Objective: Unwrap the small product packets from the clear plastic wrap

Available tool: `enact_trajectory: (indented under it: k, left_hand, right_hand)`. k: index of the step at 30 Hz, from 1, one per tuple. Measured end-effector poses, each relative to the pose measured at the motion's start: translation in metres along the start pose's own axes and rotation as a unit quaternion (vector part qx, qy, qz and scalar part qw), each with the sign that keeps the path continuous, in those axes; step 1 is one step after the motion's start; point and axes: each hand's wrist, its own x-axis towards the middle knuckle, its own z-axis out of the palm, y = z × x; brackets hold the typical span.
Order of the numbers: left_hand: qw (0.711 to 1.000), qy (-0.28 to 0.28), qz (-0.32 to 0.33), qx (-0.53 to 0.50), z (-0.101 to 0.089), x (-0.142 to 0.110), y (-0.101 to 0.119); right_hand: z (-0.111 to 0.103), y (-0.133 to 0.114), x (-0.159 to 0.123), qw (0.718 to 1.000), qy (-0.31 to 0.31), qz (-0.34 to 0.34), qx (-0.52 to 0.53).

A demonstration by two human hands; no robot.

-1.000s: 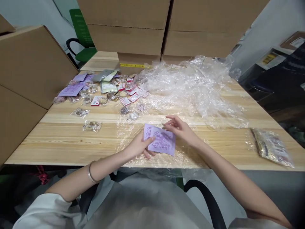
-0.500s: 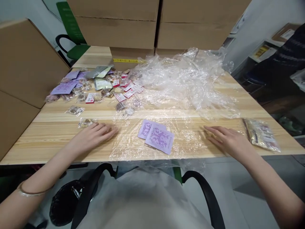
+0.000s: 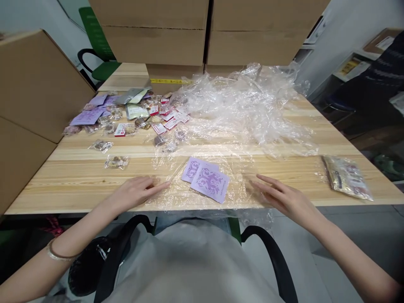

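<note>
Two purple printed cards (image 3: 205,180) lie overlapped on a sheet of clear plastic wrap (image 3: 240,185) at the near edge of the wooden table (image 3: 78,176). My left hand (image 3: 135,192) rests flat and open on the table, fingertips at the left edge of the wrap. My right hand (image 3: 284,198) lies open with fingers spread on the wrap's right side. Neither hand holds anything. The cards sit between the two hands, touched by neither.
A big heap of crumpled clear plastic (image 3: 243,105) fills the table's middle and back. Several small packets and purple cards (image 3: 126,115) are scattered at the back left. A packaged item (image 3: 347,176) lies at the right edge. Cardboard boxes (image 3: 34,92) stand left and behind.
A second ago both hands held the purple cards. They let go, spread wide apart, and have now come back inward toward the wrap's edges.
</note>
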Motion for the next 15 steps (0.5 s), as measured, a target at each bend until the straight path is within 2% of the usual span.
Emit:
enact_trajectory:
  k: [5, 11, 15]
  left_hand:
    - [0.997, 0.014, 0.004, -0.076, -0.001, -0.011, 0.006]
    - [0.982, -0.122, -0.022, -0.141, -0.017, -0.016, 0.01]
    - [0.98, -0.158, -0.032, -0.112, -0.023, -0.015, 0.016]
  right_hand:
    - [-0.001, 0.006, -0.02, 0.999, 0.019, -0.027, -0.026]
    - [0.009, 0.008, -0.033, 0.991, -0.008, -0.079, -0.105]
    - [0.024, 0.006, -0.029, 0.975, 0.045, -0.122, -0.182]
